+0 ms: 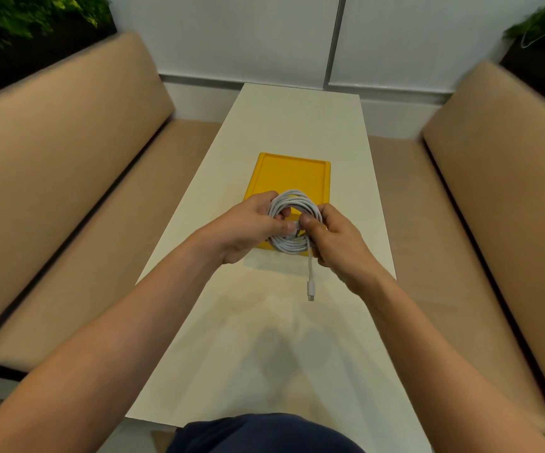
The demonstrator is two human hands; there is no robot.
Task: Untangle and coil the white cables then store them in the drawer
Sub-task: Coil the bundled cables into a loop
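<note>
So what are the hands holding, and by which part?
The coiled white cable: left hand grips the loop's left side, right hand its right side; one plug end dangles.

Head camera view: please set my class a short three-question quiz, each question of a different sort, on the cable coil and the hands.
1. True or false: the white cable coil lies flat inside the yellow drawer.
2. Of the left hand and the right hand, which grips the coil? A) left only B) both C) neither
3. Fill in: the loose plug hangs below the coil, seen against the white ____.

Key:
1. False: it is held up in the hands.
2. B
3. table
</note>
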